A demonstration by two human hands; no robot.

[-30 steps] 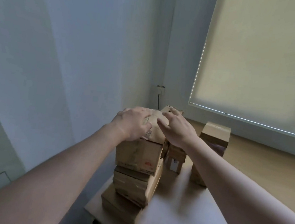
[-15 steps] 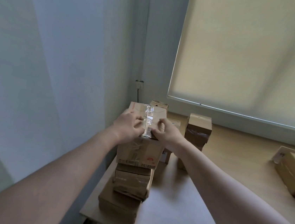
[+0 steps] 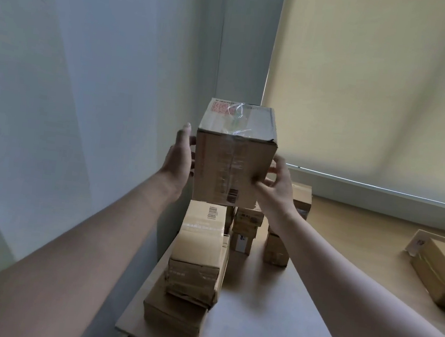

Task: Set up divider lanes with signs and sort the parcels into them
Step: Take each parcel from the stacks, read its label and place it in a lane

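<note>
Two hands hold taped parcel (image 3: pixel 233 164) above stack (image 3: pixel 196 265) at desk (image 3: pixel 259 319) corner: left hand (image 3: pixel 179 160) flat on side, right hand (image 3: pixel 276 187) gripping edge. Slick tape risks slip, toppling stack.

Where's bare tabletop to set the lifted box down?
Widest bare patch: the table between the near stack and right forearm, toward the near edge. Another lies between the back stacks and the parcels at far right. Crowded: the left back corner, where stacks stand close. Both hands, left hand and right hand, hold the lifted box.
</note>
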